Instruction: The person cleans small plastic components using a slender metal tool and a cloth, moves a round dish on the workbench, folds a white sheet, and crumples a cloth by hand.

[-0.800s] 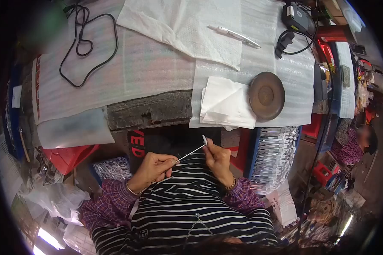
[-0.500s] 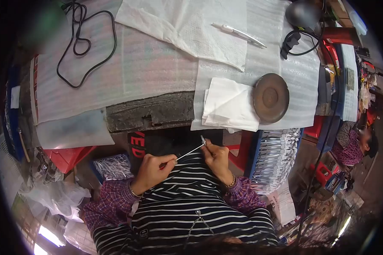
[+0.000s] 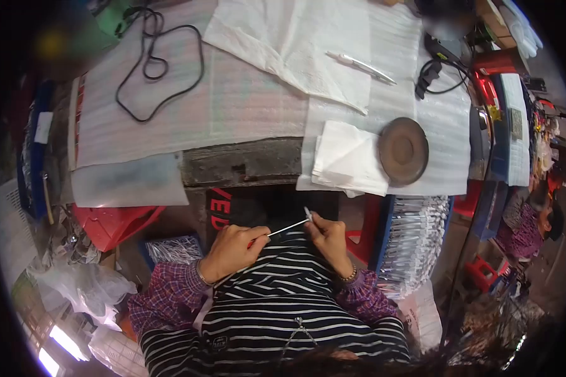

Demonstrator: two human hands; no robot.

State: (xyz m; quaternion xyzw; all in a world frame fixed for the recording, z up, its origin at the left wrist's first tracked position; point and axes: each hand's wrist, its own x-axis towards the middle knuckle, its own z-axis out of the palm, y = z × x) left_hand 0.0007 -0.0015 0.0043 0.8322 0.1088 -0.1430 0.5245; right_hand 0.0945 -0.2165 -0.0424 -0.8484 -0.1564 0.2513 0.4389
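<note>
My left hand point(image 3: 236, 250) is closed around the near end of a thin metal rod point(image 3: 288, 228); a bit of red shows at the fingers, and the rest of that end is hidden in the palm. The rod slants up to the right, its far end meeting my right hand point(image 3: 330, 244). There my thumb and fingers pinch a small white-and-silver piece point(image 3: 307, 213), which sticks up past the fingertips. The rod's tip appears to touch this piece, but the contact is partly covered. Both hands are above my striped clothing, in front of the table edge.
Right of my hands stands a blue tray point(image 3: 378, 242) of stacked white-silver pieces; at left, a box of thin metallic pieces point(image 3: 173, 249). On the table lie a brown round dish point(image 3: 404, 152), white sheets point(image 3: 346, 157), a slim white tool point(image 3: 361, 68) and a black cable point(image 3: 201, 60). Another person point(image 3: 522, 232) sits far right.
The view has shifted slightly, so the table things appear displaced. My left hand has turned, its back now facing up more, and its fingers sit closer to the right hand along the rod.
</note>
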